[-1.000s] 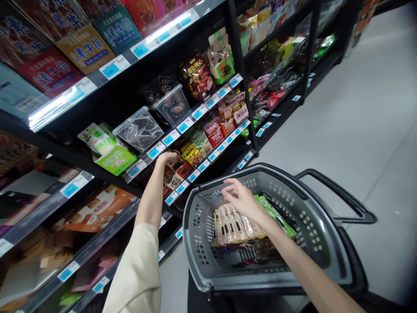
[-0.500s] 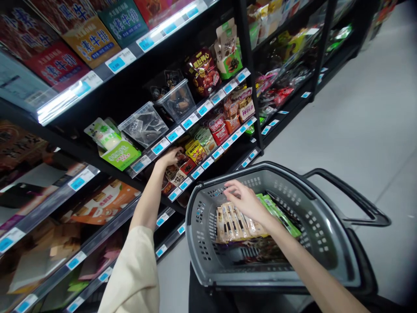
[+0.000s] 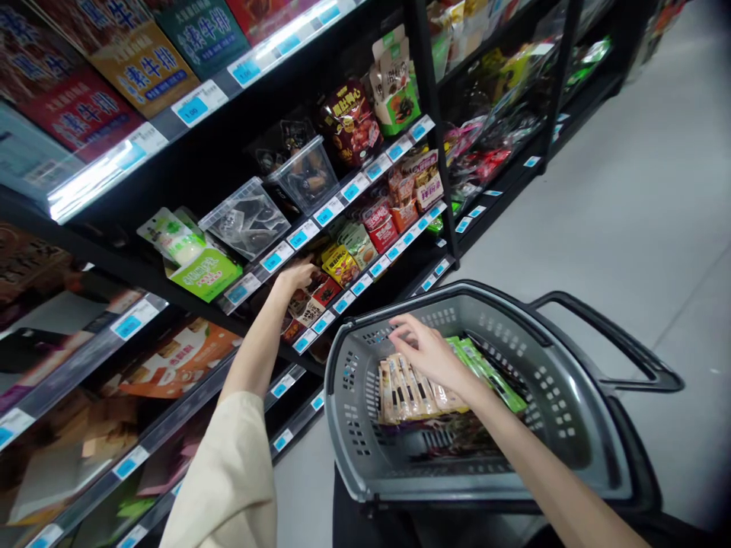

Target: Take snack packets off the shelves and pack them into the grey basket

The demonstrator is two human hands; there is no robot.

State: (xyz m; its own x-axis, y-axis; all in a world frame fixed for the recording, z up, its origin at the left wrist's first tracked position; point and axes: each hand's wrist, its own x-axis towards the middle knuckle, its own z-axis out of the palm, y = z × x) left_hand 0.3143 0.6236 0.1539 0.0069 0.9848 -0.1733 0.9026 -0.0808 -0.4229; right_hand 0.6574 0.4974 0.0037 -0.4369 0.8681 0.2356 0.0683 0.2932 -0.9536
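My left hand (image 3: 299,275) reaches in among small snack packets on the lower shelf. Its fingertips are blurred and partly hidden, so I cannot tell whether they grip anything. Just below it is a dark brown and red display box (image 3: 313,306), and yellow snack packets (image 3: 341,264) stand to its right. Over the grey shopping basket (image 3: 491,487) hovers my right hand (image 3: 419,346), fingers loosely curved and apart, holding nothing. Beneath it lie a row of beige snack packets (image 3: 400,392) and green snack packets (image 3: 485,371). Darker packets at the basket's bottom are partly shaded.
Above my left hand, clear plastic bins (image 3: 247,221) and a green display box (image 3: 205,272) stand on a shelf. A black shelf post (image 3: 437,129) rises to the right. The basket's black handle (image 3: 622,342) sticks out over the grey floor (image 3: 640,190).
The shelves have shifted slightly left in view. My left hand is a little deeper among the packets, its fingers less visible. My right hand has barely moved.
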